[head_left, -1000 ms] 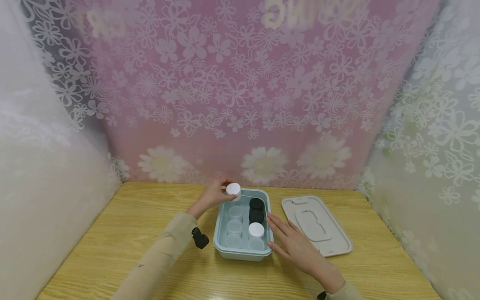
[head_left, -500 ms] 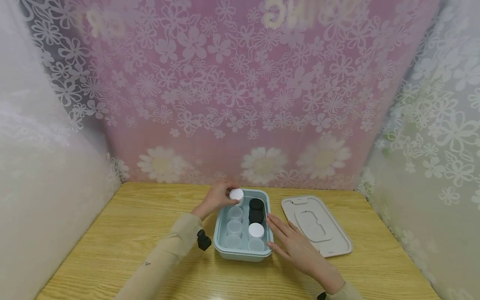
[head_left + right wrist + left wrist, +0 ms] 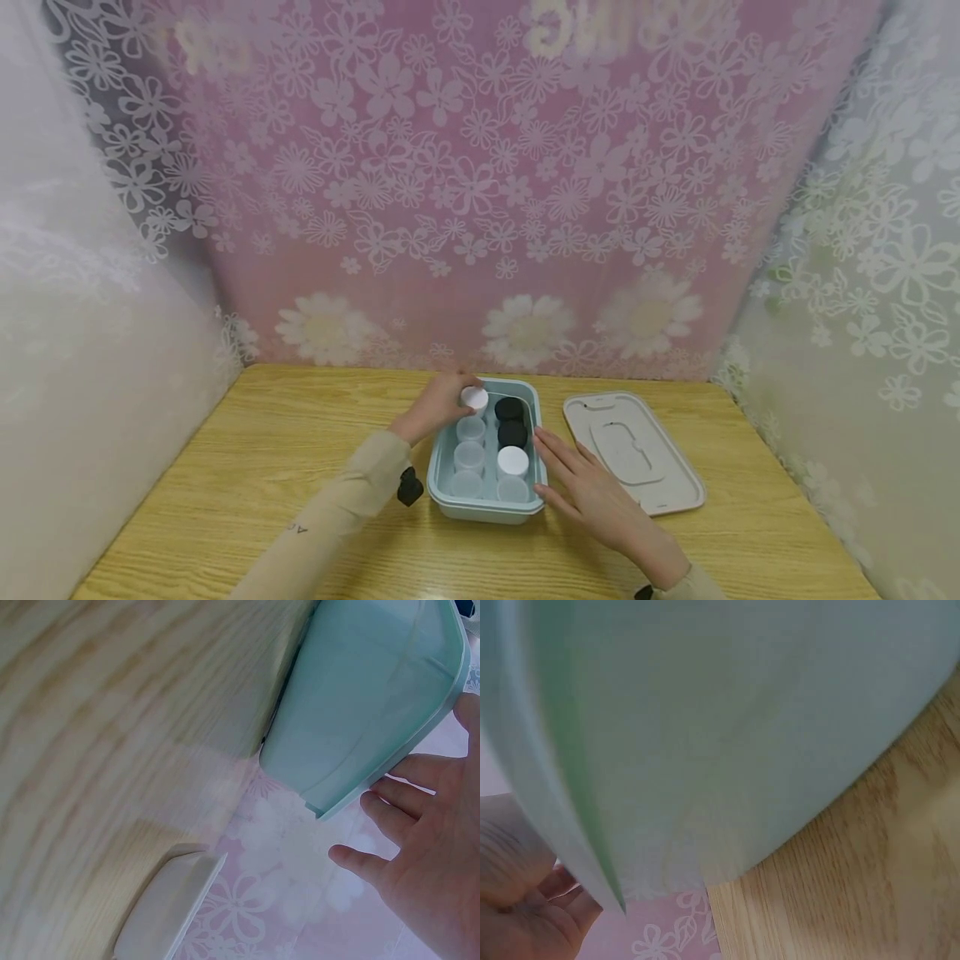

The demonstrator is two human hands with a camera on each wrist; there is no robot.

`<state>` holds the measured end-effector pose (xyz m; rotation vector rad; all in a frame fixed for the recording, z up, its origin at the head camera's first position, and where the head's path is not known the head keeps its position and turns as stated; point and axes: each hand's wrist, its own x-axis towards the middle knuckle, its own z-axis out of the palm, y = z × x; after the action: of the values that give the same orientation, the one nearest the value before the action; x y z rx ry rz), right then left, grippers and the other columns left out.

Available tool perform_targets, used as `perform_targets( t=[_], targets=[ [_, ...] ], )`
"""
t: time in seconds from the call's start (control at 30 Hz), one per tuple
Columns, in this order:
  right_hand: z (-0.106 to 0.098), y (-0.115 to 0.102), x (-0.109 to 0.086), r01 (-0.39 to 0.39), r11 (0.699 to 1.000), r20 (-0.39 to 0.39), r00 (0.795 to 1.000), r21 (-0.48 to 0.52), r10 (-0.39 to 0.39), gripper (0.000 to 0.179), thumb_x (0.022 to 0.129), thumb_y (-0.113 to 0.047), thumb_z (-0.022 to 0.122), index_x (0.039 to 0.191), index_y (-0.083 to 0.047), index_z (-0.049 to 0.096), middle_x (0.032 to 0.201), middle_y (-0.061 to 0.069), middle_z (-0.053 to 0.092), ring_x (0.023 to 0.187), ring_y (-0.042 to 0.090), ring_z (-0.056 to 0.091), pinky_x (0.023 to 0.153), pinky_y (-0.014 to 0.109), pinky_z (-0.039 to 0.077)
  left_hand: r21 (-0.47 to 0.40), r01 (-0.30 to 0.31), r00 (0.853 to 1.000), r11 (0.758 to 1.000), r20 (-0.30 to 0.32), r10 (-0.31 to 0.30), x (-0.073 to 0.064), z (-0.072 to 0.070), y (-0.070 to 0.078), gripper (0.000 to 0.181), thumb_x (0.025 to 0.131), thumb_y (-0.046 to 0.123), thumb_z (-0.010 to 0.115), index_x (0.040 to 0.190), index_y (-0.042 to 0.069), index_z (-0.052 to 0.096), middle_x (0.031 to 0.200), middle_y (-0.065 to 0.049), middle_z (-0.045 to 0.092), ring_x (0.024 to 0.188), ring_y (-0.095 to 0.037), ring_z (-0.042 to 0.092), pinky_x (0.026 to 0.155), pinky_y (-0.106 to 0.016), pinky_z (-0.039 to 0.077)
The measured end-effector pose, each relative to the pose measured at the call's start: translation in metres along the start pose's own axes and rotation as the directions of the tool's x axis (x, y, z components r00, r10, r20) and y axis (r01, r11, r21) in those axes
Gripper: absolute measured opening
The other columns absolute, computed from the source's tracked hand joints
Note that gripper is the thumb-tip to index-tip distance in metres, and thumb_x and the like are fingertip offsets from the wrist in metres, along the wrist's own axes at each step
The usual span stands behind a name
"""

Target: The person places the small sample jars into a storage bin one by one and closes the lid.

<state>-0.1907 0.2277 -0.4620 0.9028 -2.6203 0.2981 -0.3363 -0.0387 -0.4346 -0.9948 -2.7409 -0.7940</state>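
Note:
My left hand [image 3: 437, 407] pinches a white-capped jar [image 3: 474, 400] between thumb and fingers, low at the far left corner of a light blue plastic box [image 3: 487, 511]. Toward me in the same row stand several clear-topped jars [image 3: 469, 456]. Along the box's right side run two black-capped jars [image 3: 512, 433], another white-capped jar [image 3: 513, 461] and a clear-topped jar [image 3: 513, 488]. My right hand [image 3: 592, 496] rests with straight fingers against the box's right rim; the right wrist view shows its fingertips at the rim [image 3: 420, 742]. In the left wrist view the box wall hides the held jar.
A pale grey lid [image 3: 637, 450] lies on the wooden table [image 3: 300, 450] right of the box, partly behind my right hand. Flowered cloth [image 3: 465, 183] hangs behind the table and along both sides.
My left hand has moved down and slightly right with the white-capped jar, lowering it into the far left corner of the box. My right hand has stayed in place.

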Motion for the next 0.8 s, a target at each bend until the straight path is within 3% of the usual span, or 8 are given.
perform_targets(
  t=[0.37, 0.8],
  targets=[
    [-0.0020, -0.0008, 0.0007, -0.009, 1.000, 0.007, 1.000, 0.002, 0.009, 0.068, 0.102, -0.041, 0.061, 0.157, -0.007, 0.038, 0.160, 0.010, 0.039, 0.144, 0.025, 0.043, 0.111, 0.061, 0.040, 0.078, 0.030, 0.999, 0.996, 0.043, -0.033, -0.0006, 0.0028, 0.0018, 0.038, 0.086, 0.008, 0.082, 0.123, 0.008, 0.072, 0.125, -0.010, 0.068, 0.111, -0.029, 0.066, 0.092, -0.040, 0.057],
    [-0.0019, -0.0013, 0.0003, -0.009, 1.000, 0.010, 1.000, 0.006, 0.009, 0.069, 0.102, -0.041, 0.061, 0.157, -0.008, 0.038, 0.161, 0.010, 0.038, 0.144, 0.025, 0.043, 0.112, 0.060, 0.039, 0.097, -0.052, 0.998, 0.994, 0.052, 0.047, -0.0024, 0.0006, -0.0001, 0.011, 0.088, 0.002, 0.078, 0.098, 0.006, 0.079, 0.096, -0.007, 0.074, 0.091, -0.022, 0.070, 0.078, -0.030, 0.060]
  ],
)
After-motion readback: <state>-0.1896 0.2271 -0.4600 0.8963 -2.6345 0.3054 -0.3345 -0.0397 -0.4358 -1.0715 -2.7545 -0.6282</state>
